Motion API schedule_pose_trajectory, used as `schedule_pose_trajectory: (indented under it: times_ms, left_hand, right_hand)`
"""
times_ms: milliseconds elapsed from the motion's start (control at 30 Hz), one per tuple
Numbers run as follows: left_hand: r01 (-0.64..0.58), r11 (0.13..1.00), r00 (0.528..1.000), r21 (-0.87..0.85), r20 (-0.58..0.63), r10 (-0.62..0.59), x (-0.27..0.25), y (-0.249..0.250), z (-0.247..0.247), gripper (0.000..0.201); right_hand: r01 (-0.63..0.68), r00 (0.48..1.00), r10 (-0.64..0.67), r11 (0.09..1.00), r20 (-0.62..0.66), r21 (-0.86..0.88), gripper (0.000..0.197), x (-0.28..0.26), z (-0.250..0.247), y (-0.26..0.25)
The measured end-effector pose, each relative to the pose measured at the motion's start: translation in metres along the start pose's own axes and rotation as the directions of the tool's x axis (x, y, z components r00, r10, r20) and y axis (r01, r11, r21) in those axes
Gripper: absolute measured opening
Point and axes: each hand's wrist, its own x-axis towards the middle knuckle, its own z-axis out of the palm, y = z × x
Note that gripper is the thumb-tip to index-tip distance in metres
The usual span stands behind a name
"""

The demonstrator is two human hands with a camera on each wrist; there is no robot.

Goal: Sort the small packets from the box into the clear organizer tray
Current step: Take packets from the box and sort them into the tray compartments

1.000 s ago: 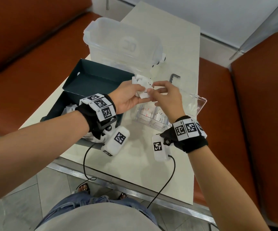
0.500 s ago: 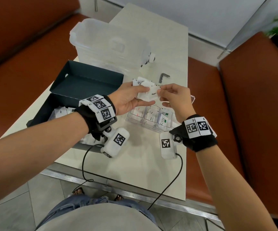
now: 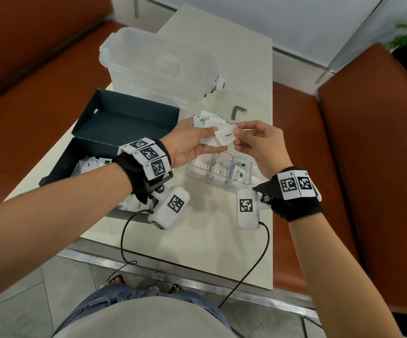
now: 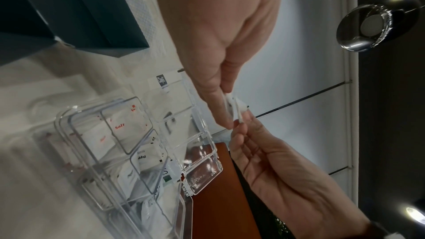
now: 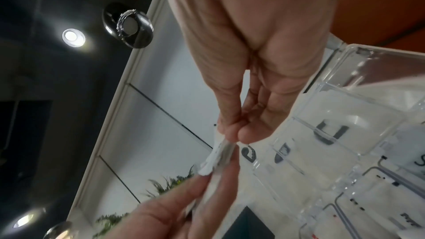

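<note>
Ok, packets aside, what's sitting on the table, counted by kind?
Dark box: 1
Clear organizer tray: 1
Translucent lidded tub: 1
L-shaped hex key: 1
Total: 4
The packets overlap too much to count; the left hand holds a bunch of packets, and the right hand pinches one pepper packet.

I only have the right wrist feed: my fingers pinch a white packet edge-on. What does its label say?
Observer: In the head view, the packet pinched by the right hand reads "Pepper".
Operator: Is the left hand holding anything?
Observer: Yes, the left hand grips a bunch of spare packets fanned past its thumb.
Operator: Anything in the box?
Observer: The dark box holds loose packets near the left wrist.
</note>
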Motion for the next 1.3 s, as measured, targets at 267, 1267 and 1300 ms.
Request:
schedule_pose_trajectory:
  times_ms: [267, 1267, 1300]
  left_hand:
    - [0.017, 0.999, 0.995, 0.037, 0.095, -0.021, -0.005, 0.005, -0.005, 0.02]
    - [0.026, 0.993, 0.999, 0.118, -0.05, -0.02, -0.005, 0.009, -0.02, 0.024]
    - [0.027, 0.993, 0.998, 0.115, -0.051, -0.021, -0.005, 0.009, -0.02, 0.023]
  right_hand:
    - [-0.028, 1.0, 0.029, 0.989, 0.004, -0.146, 0.012, 0.002, 0.006, 0.0]
    - [0.094, 0.957, 0.24, 0.275, 0.163, -0.957, 0.017, 0.042, 0.015, 0.028]
    - [0.093, 0.957, 0.244, 0.249, 0.155, -0.964, 0.019, 0.042, 0.016, 0.03]
